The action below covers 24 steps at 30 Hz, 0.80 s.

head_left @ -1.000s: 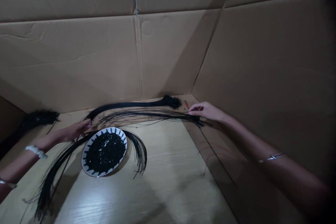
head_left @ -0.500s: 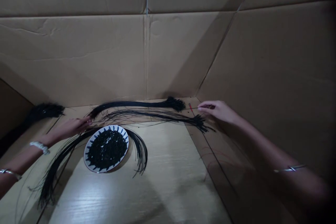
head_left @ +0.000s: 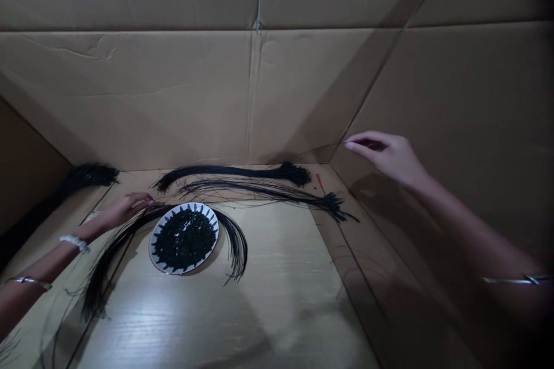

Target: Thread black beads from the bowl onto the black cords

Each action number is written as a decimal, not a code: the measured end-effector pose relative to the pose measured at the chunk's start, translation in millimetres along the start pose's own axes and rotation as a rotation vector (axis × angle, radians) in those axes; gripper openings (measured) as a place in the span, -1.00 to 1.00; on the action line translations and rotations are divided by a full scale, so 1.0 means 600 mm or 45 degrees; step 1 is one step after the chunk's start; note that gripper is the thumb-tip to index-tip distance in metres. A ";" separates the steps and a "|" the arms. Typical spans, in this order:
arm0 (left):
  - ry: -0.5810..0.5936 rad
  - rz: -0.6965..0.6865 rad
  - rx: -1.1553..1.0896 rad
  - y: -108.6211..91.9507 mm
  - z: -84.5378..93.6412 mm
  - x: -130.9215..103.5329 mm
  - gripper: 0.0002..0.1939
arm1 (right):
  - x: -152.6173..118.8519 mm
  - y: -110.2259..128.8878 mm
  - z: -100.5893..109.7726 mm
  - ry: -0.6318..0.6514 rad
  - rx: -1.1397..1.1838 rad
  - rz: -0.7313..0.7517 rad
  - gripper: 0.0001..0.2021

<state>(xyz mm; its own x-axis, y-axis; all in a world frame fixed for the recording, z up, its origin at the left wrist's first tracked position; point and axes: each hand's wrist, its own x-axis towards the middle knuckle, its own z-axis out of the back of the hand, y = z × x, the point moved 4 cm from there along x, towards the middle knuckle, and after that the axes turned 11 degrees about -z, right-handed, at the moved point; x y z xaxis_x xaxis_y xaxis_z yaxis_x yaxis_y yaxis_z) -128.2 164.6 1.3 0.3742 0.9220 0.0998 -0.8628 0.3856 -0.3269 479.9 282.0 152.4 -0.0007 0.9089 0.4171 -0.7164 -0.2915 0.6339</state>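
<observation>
My right hand (head_left: 385, 155) is raised at the right, thumb and forefinger pinched on the end of a thin dark strand (head_left: 320, 147) that runs off to the left against the cardboard. My left hand (head_left: 127, 207) is held low at the left with its fingertips together; what they grip is too small to make out. Just right of it stands a white and blue plate (head_left: 152, 248) heaped with small black pieces (head_left: 186, 239). A curved bundle of black strands (head_left: 104, 265) passes behind the plate. Two more black bundles (head_left: 225, 171) (head_left: 259, 187) lie along the back.
Cardboard walls (head_left: 173, 92) rise at the back and right. Another thick black bundle (head_left: 82, 179) lies at the far left. A small red item (head_left: 319, 180) is near the back corner, and faint red strands (head_left: 367, 262) lie at the right of the pale board (head_left: 277, 277).
My right hand has risen and moved right, lifting the strand's end. My left hand has shifted slightly right in view, along with the plate and bundles as the camera view moved.
</observation>
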 end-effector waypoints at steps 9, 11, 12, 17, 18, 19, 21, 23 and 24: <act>-0.221 -0.187 -0.208 -0.193 0.139 0.076 -0.19 | 0.013 0.342 0.039 -0.047 -0.156 0.626 -0.59; -0.339 -0.371 -0.333 -0.282 0.172 0.126 -0.01 | 0.006 0.426 0.037 -0.014 -0.216 0.722 -0.58; -0.422 -0.479 -0.425 -0.323 0.188 0.148 0.05 | 0.003 0.461 0.037 0.020 -0.225 0.763 -0.62; -0.316 -0.581 -0.913 -0.390 0.234 0.203 -0.67 | 0.024 0.479 0.077 -0.037 -0.067 0.688 -0.94; -0.346 -0.570 -0.972 -0.374 0.243 0.203 -0.73 | 0.031 0.451 0.087 -0.093 -0.076 0.680 -0.94; -0.347 -0.565 -0.984 -0.354 0.251 0.202 -0.73 | 0.037 0.414 0.093 -0.127 -0.087 0.664 -0.91; -0.395 -0.508 -0.753 -0.303 0.261 0.202 -0.66 | 0.043 0.321 0.092 -0.159 -0.073 0.566 -0.87; -0.353 -0.434 -0.424 -0.257 0.256 0.210 -0.56 | 0.035 0.224 0.064 -0.116 -0.075 0.472 -0.84; -0.325 -0.419 -0.361 -0.238 0.247 0.217 -0.55 | 0.025 0.179 0.042 -0.077 -0.085 0.418 -0.86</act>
<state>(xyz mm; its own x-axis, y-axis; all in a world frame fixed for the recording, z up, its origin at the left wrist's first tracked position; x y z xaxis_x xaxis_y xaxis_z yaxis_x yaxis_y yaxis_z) -6.7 235.0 200.5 0.4850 0.7464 0.4557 -0.5734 0.6649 -0.4787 420.3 257.0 243.2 -0.1991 0.7496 0.6312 -0.7288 -0.5439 0.4160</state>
